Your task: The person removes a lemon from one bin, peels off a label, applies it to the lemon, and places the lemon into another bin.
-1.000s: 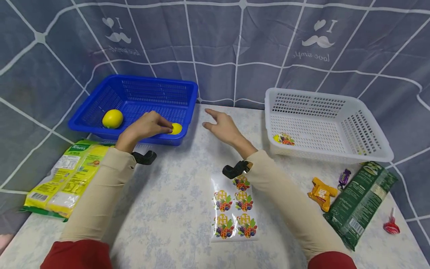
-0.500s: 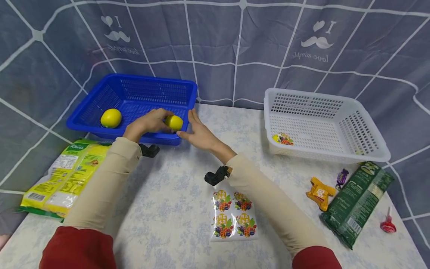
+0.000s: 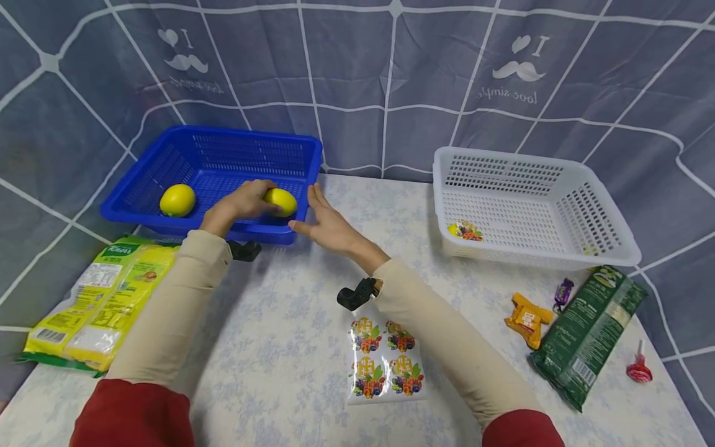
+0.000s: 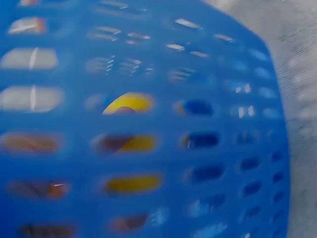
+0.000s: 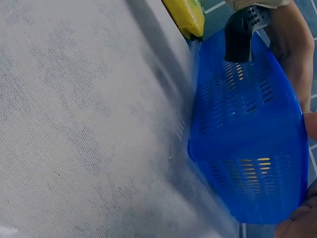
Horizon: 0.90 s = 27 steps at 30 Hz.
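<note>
A yellow lemon (image 3: 281,202) is in the front right corner of the blue basket (image 3: 134,214). My left hand (image 3: 242,203) reaches over the front rim and holds this lemon, fingers and thumb about its left side. Through the slots, the left wrist view shows parts of the lemon (image 4: 133,183) and the hand. My right hand (image 3: 329,226) rests at the basket's right corner, fingers extended along the side rim, thumb by the front rim. In the right wrist view its thumb (image 5: 311,125) touches the rim. Another lemon (image 3: 177,200) lies at the basket's left.
A white basket (image 3: 536,256) on the right contains a small yellow piece with a fruit label (image 3: 465,230). A sticker sheet (image 3: 385,366) lies under my right forearm. Yellow bag (image 3: 103,304) at left; green packet (image 3: 589,335), orange wrapper (image 3: 527,320), purple sweet (image 3: 563,294), lollipop (image 3: 639,366) at right.
My right hand has come left to the blue basket's corner. My left hand has shifted slightly back, and more of the lemon shows beside its fingers.
</note>
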Each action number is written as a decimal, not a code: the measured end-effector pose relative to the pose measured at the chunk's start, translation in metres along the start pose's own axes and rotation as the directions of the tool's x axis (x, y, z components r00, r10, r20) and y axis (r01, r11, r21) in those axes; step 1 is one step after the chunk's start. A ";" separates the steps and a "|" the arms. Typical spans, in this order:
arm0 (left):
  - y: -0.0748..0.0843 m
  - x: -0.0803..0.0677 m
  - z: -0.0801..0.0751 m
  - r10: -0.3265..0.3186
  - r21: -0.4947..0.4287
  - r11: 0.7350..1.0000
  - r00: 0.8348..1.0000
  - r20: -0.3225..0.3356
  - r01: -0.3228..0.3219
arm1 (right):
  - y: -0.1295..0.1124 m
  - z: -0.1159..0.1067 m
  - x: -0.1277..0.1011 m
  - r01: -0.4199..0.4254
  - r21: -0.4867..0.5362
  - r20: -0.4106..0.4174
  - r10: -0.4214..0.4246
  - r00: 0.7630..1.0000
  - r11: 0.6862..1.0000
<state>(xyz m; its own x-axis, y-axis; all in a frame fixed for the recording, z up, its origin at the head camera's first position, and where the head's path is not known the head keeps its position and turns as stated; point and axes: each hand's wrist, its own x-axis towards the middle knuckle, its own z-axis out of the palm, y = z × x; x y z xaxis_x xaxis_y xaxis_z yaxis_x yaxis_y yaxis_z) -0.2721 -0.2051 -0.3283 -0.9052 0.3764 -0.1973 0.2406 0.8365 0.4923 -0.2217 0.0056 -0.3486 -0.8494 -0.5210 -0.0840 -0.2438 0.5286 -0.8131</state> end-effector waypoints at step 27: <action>0.045 -0.054 -0.031 0.179 -0.278 0.935 0.969 -0.169 -0.221 | 0.015 -0.021 -0.011 0.000 0.025 -0.012 0.001 1.000 1.000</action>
<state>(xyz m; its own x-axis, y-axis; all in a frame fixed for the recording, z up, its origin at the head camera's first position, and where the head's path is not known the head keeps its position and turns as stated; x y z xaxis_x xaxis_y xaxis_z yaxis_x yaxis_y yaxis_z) -0.2234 -0.1999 -0.2687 -0.8932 0.4478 0.0401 0.3280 0.5881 0.7393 -0.2253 0.0330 -0.3478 -0.8550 -0.5128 -0.0777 -0.2319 0.5119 -0.8272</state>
